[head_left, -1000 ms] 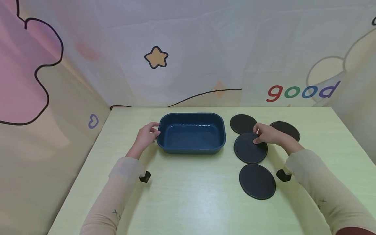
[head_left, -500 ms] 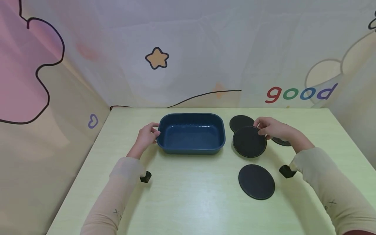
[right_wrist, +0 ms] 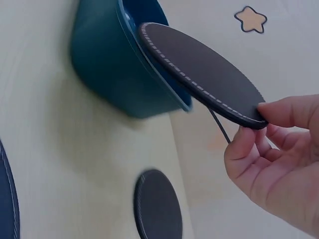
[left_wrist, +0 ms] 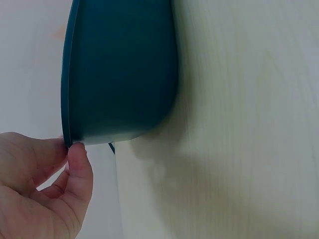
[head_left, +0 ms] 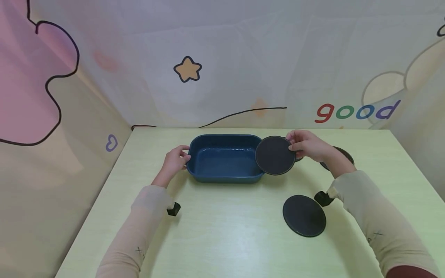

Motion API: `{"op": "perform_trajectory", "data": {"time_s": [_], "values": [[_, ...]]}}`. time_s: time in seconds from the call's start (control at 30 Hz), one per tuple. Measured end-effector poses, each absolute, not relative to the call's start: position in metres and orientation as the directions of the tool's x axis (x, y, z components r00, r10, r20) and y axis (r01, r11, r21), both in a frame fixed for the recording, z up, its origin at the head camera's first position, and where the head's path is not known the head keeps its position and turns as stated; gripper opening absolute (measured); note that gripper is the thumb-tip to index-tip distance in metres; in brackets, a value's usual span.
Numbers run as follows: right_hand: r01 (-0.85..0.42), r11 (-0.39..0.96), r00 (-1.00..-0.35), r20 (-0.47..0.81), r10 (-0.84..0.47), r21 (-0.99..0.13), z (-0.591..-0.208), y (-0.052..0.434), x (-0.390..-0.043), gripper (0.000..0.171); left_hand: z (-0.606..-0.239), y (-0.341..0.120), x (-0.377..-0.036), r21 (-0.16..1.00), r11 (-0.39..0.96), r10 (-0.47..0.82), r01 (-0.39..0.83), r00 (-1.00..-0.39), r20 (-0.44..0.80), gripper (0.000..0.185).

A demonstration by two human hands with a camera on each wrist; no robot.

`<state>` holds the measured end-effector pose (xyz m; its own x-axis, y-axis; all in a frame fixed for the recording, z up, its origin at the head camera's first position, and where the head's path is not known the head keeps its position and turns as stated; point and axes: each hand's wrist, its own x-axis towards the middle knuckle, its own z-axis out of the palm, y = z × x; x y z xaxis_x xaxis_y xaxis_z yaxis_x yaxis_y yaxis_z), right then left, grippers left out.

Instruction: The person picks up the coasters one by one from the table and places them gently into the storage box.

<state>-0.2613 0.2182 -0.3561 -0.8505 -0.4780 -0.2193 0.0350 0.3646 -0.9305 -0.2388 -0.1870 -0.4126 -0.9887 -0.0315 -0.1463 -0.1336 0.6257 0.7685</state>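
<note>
Tabletop: coaster pinched (edgewise) between fingers

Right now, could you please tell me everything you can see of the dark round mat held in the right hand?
The mat is a thin, flat, dark disc with pale stitching round its edge; it looks like leather. The right hand pinches its rim, holding it tilted in the air over the right end of the blue tub. Nothing else appears to touch it.
</note>
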Motion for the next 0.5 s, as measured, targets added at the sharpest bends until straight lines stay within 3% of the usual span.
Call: {"op": "perform_trajectory", "data": {"time_s": [0.3, 0.5], "values": [[0.125, 0.22, -0.867, -0.215, -0.45, -0.967, -0.37, 0.178, -0.269, 0.015, -0.411, -0.186, -0.239, 0.765, 0.627, -0.053, -0.147, -0.988, -0.146, 0.035], [0.159, 0.199, -0.873, -0.232, -0.428, -0.967, -0.378, 0.15, -0.272, 0.019, -0.412, -0.185, -0.24, 0.762, 0.631, -0.059, -0.149, -0.988, -0.145, 0.035]]}}
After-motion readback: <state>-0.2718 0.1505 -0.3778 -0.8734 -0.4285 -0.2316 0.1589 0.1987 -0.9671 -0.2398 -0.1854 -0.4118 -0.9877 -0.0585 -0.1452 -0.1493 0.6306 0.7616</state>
